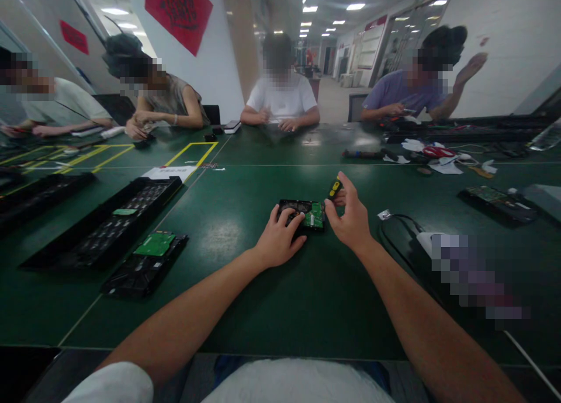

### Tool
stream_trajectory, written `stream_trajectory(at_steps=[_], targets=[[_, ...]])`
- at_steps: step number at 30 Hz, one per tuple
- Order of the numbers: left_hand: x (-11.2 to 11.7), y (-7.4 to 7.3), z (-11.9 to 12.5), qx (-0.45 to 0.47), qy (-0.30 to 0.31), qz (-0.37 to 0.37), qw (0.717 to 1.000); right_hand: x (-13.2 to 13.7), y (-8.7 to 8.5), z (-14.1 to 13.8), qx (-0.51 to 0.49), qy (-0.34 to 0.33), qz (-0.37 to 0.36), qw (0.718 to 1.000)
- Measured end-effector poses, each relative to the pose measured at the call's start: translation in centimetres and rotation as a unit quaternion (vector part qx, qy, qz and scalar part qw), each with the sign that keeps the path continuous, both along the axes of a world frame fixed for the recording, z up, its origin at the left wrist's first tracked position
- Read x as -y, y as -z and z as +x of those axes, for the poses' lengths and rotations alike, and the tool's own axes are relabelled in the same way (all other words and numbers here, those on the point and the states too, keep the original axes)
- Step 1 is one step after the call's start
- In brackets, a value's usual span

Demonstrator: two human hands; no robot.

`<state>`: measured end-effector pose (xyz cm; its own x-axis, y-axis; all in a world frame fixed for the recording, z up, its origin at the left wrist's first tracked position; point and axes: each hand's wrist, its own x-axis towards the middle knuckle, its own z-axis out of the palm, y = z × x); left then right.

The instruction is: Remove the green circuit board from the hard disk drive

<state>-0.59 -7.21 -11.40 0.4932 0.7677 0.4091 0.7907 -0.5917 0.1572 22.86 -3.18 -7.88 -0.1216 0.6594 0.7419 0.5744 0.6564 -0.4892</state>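
Drive (312, 211) lies part-hidden under spread left hand (281, 238); right hand (352, 217) grips tool (335, 188), tip indistinct.

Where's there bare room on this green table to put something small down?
Bare green table shows between your forearms, and another patch lies between your left hand and the long black tray. It looks crowded at the far right, among white and red scraps, and at left, where that tray and a black unit sit close together.
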Motion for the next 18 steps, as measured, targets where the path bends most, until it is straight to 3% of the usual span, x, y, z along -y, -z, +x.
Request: stream_trajectory(at_steps=[18], targets=[[0.07,0.0,-0.03,0.0,-0.002,0.003,1.0,-0.17,0.12,-0.01,-0.001,0.01,0.018,1.0]])
